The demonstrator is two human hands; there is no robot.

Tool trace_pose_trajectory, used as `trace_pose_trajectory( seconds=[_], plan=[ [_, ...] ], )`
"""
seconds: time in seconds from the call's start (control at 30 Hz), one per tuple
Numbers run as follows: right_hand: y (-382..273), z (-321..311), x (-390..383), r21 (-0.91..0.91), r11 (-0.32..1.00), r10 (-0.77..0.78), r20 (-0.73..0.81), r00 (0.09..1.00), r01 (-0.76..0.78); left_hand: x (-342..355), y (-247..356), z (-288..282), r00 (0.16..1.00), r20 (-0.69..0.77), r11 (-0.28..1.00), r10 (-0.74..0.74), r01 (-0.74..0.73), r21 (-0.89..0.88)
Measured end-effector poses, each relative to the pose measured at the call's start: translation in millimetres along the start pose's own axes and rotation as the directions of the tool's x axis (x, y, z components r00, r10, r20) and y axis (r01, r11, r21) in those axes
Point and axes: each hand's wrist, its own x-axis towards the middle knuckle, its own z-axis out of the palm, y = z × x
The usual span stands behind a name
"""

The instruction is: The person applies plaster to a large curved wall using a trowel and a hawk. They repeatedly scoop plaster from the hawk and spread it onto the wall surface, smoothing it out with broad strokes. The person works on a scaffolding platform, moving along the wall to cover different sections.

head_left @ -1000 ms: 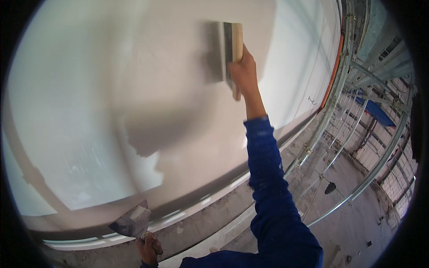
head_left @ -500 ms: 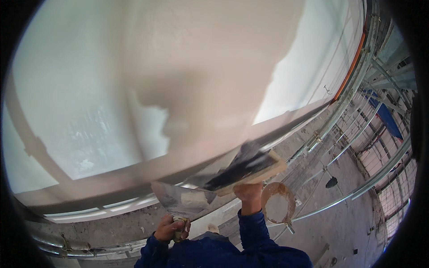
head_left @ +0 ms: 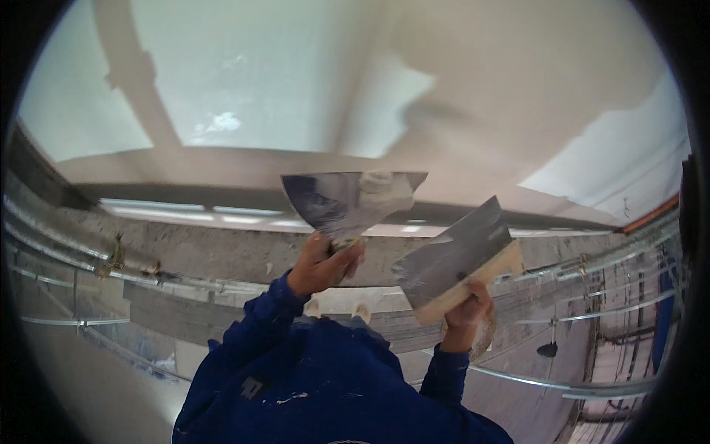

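Both tools now low in front of the body. A second ago the right hand (head_left: 468, 305) had its broad flat blade (head_left: 455, 255) raised high against the wall (head_left: 259, 96); now that blade is down beside the other tool, off the wall, tilted.

Left hand (head_left: 323, 263) has come up from near the wall's foot; its fan-shaped scraper (head_left: 347, 198) sits nearer the middle, face toward the wearer, wide edge up. Pale paste (head_left: 381, 191) on it, mostly toward its right side.

Fingers: left ones closed round the scraper's handle, right ones wrapped on the wooden grip (head_left: 506, 263) along the blade's back. The two tools are near each other but apart — visible gap.

For the work in hand, my reading: a pause in the wall strokes, paste at hand on the scraper. Broad blade smeared toward its left end; whether any paste passed between them, cannot tell.
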Motion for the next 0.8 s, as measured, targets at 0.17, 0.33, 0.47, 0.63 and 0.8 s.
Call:
trace_pose_trajectory(
  seconds=[0.17,0.33,0.47,0.63,0.8],
  plan=[
    [13,57,-37,-0.206,0.978,-0.035,0.007,0.999,0.036,8,-25,-2,0.91,-0.169,0.857,0.378,-0.275,0.435],
    [17,85,-46,-0.196,0.979,0.086,0.146,0.986,-0.057,21,-34,-5,0.726,-0.012,0.493,0.688,-0.455,0.742],
    [20,88,-45,-0.232,0.973,0.025,0.14,0.99,0.008,22,-39,-6,0.693,-0.009,0.459,0.721,-0.468,0.755],
    [20,84,-39,-0.254,0.967,0.078,0.206,0.976,-0.023,21,-34,-6,0.657,0.069,0.349,0.75,-0.483,0.803],
    [29,80,-35,-0.275,0.958,0.136,0.202,0.97,-0.077,24,-40,-20,0.673,0.105,0.321,0.732,-0.477,0.818]
  ],
)
